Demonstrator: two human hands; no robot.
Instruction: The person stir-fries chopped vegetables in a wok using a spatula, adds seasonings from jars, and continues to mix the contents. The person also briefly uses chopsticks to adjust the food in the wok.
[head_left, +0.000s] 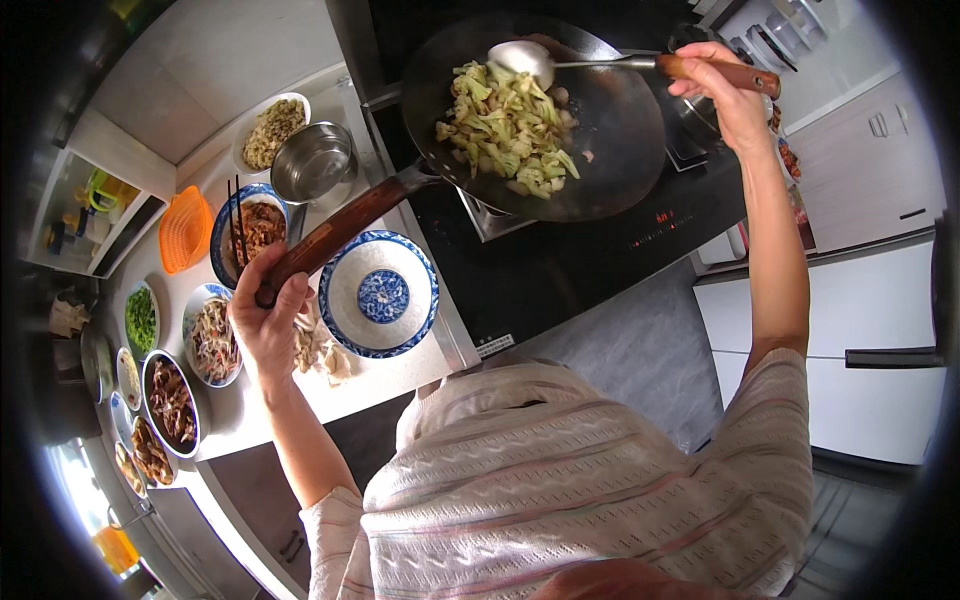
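Note:
My left hand (270, 319) grips the end of the long wooden handle of a dark wok (622, 142), which stands over the black cooktop. In the wok lies a heap of cauliflower pieces (514, 135) with bits that look like meat, mostly towards its left side. My right hand (716, 90) holds the wooden handle of a metal ladle (525, 61); the ladle's bowl touches the upper edge of the cauliflower. An empty blue-and-white bowl (379, 294) sits on the counter just right of my left hand, beside the cooktop's edge.
The black induction cooktop (585, 277) has lit red marks. Left on the counter are a steel pot (313, 163), a bowl with chopsticks (259, 225), an orange plastic basket (184, 229), a plate of chopped greens (141, 319), a bowl of dark meat (172, 401) and several other filled dishes.

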